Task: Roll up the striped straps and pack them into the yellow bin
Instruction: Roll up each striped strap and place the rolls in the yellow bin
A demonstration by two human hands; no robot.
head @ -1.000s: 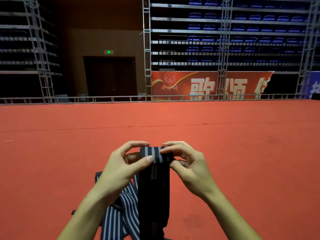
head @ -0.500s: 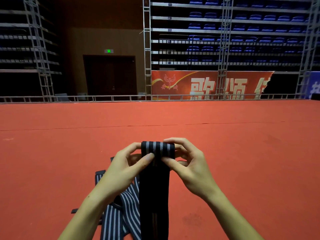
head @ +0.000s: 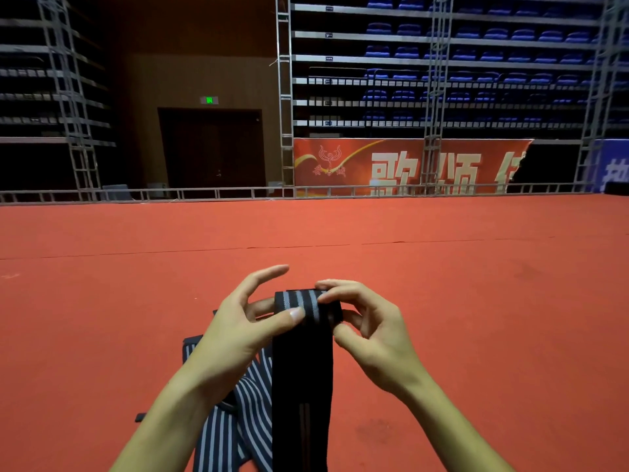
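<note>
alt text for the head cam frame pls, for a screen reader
Two bare hands roll the top end of a dark striped strap: the left hand pinches the roll with its thumb, the right hand curls round the other side. More striped straps lie beneath on a red carpet; no yellow bin shows.

The strap (head: 303, 369) in my fingers (head: 292, 315) is black with grey stripes, its top end wound into a small tight roll (head: 306, 306) held level in front of me, the unrolled length hanging straight down. Below and left of it, more striped straps (head: 235, 424) lie in a loose crumpled heap on the red floor.
</note>
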